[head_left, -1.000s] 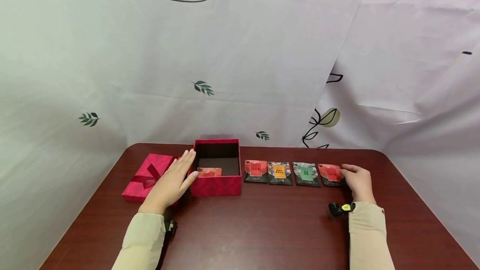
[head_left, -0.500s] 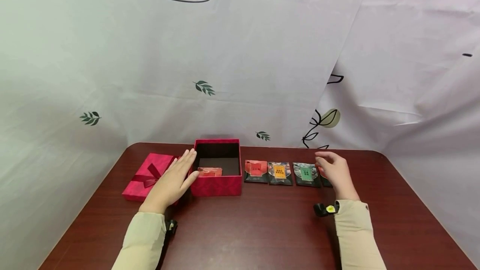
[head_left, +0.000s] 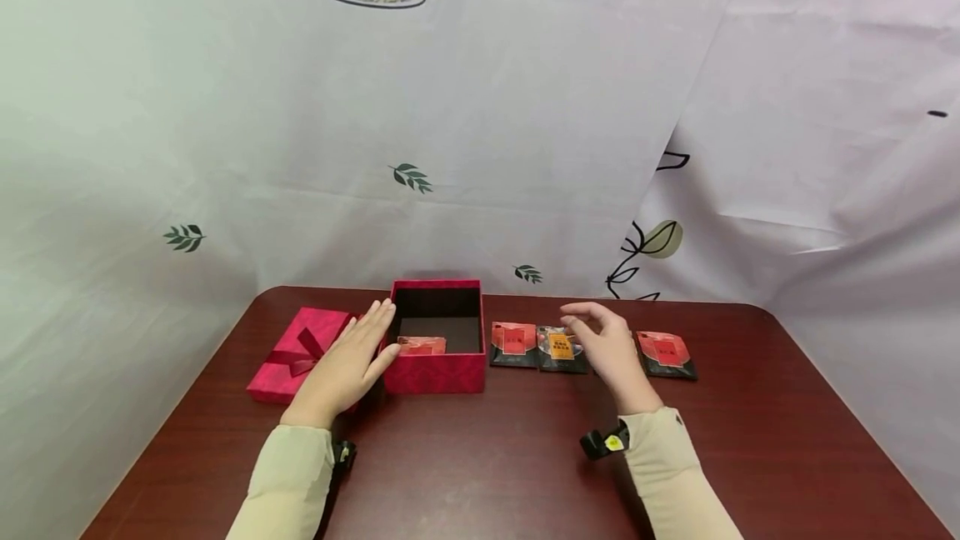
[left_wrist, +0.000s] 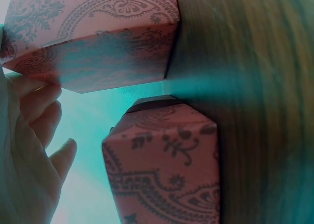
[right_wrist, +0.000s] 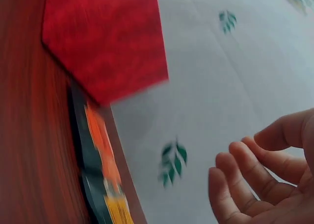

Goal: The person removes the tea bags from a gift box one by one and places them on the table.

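Observation:
My left hand (head_left: 347,362) lies with straight fingers at the left wall of the red box (head_left: 435,374), its fingertips touching the wall in the left wrist view. The box stands without its lid, and a red packet (head_left: 422,346) lies inside. Above the row of packets hovers my right hand (head_left: 609,352), holding nothing, its fingers loosely bent in the right wrist view. A red packet (head_left: 513,345) and a yellow-labelled packet (head_left: 561,348) lie left of it. Another red packet (head_left: 666,354) lies to its right. The right hand hides most of the green-labelled packet.
The red box lid (head_left: 298,357) with a ribbon bow lies left of the box, partly behind my left hand. A brown table (head_left: 480,465) carries everything. A pale printed cloth (head_left: 480,107) hangs behind the table's back edge.
My right hand has lifted off the rightmost red packet and moved left over the row, carrying nothing. That packet stays on the table. The left hand has stayed at the box.

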The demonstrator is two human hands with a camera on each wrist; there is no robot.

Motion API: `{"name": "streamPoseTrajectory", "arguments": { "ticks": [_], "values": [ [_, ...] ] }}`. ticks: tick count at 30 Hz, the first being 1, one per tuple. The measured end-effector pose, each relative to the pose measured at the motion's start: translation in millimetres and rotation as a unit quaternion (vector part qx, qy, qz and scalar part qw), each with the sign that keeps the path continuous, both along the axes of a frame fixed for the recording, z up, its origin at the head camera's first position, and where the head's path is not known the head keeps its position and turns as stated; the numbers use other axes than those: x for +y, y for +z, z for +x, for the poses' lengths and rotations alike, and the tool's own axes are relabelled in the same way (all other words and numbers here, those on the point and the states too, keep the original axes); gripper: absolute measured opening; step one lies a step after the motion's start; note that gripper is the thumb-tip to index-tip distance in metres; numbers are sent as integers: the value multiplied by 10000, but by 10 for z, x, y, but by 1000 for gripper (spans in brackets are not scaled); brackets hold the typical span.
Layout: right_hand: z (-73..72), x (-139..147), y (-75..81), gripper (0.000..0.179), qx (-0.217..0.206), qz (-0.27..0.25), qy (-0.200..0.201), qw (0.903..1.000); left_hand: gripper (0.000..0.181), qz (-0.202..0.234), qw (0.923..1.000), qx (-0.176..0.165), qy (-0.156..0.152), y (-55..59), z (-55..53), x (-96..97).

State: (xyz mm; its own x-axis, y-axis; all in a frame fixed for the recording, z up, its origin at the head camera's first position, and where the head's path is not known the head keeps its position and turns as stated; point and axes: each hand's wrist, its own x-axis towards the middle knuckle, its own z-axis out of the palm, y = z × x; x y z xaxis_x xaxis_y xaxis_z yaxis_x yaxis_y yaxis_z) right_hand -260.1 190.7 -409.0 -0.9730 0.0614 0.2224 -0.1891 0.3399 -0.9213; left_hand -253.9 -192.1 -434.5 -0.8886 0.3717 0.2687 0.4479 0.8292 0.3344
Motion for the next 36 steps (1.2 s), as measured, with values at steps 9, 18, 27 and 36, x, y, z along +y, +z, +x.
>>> {"name": "streamPoseTrajectory", "arguments": {
  "ticks": [9, 18, 27, 36],
  "values": [
    [53, -608, 77, 26, 361, -766, 1097, 9903, 71, 17, 10000, 24, -1, 8, -17, 5],
    [-47, -1132, 216, 30, 216, -489, 1785, 9825, 70, 12, 10000, 10, -15, -11, -13, 1],
    [-281, -1445, 244, 30, -554, 532, 1662, 9831, 71, 33, 10000, 5, 8, -42, -4, 4],
    [-433, -1645, 313, 41, -1050, 1994, 1891, 9557, 70, -4, 9999, 109, -73, -29, -28, -5]
  ]
}}
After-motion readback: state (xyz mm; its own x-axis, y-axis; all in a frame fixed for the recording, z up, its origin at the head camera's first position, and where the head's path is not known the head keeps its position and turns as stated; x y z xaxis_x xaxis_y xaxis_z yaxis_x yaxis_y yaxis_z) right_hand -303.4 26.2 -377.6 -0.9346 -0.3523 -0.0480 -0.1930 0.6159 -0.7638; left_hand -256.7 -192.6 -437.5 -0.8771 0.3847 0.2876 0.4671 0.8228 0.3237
